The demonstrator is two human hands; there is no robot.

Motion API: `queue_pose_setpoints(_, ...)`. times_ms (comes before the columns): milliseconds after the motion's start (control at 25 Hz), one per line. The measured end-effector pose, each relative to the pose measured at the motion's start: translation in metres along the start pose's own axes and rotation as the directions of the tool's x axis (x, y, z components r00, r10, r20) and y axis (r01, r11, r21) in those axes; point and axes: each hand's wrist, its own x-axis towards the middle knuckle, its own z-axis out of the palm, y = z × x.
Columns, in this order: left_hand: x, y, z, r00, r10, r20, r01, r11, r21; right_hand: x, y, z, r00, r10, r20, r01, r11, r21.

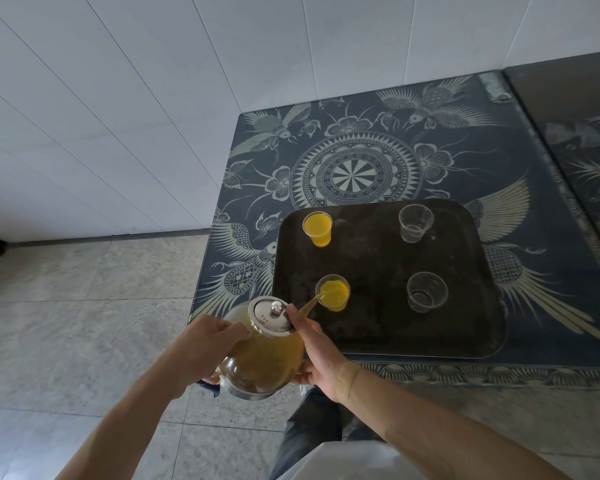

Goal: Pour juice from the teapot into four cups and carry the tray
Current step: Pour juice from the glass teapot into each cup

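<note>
A glass teapot [260, 362] with a steel lid and orange juice inside is tilted toward the dark tray [388, 327]. My left hand [201, 348] grips its left side and my right hand [319, 355] holds its right side, one finger resting by the lid. Juice streams from the spout into the near-left cup [334, 293], which is mostly full. The far-left cup [318, 229] is full of juice. The far-right cup [415, 223] and near-right cup [426, 292] are clear and empty.
The tray rests near the front left of a dark blue table [357, 161] patterned with birds and flowers. A white tiled wall [153, 98] rises behind and to the left. Grey floor tiles [66, 323] lie left of the table. A second surface [575, 109] adjoins at the right.
</note>
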Motion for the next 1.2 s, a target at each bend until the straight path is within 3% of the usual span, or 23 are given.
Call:
queue_pose_setpoints(680,0.013,-0.006,0.005,1.000,0.012,0.012,-0.012,1.000,-0.011,0.000,-0.001,-0.002,0.999,-0.024,-0.035,0.024,1.000,0.013)
queue_pose_setpoints(920,0.019,-0.014,0.006,0.999,-0.011,0.040,0.016,0.995,-0.103,0.004,-0.005,-0.002,0.992,-0.064,-0.107,0.061,0.998,-0.032)
queue_pose_setpoints(1200,0.028,-0.035,0.010,0.996,0.071,0.057,-0.061,0.985,-0.160,0.003,-0.009,0.005,0.976,-0.108,-0.191,0.102,0.994,-0.042)
